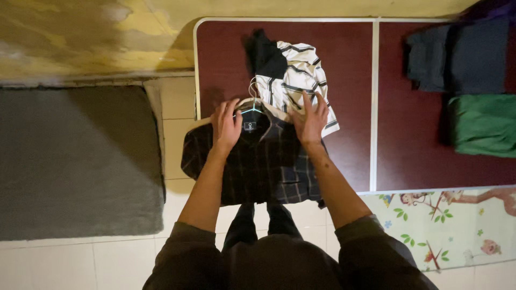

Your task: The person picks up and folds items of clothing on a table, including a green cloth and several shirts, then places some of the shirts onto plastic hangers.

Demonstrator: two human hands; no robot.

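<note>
From the head camera, a dark plaid shirt (258, 166) lies flat over the near left corner of a maroon folding table (349, 80), its left sleeve and hem hanging off the edge, so the collar end is borne by the tabletop. The left hand (226, 126) rests flat on the left shoulder by the collar, fingers close together; the right hand (310, 119) presses the right shoulder with fingers spread, partly over a white striped shirt (293, 78) bunched just behind. Both seem to pin the garment, perhaps around the pale hanger (251, 104) showing at its neck. No containers are in view; folded dark clothes (457, 53) and a green garment (484, 124) sit well apart at the far right.
</note>
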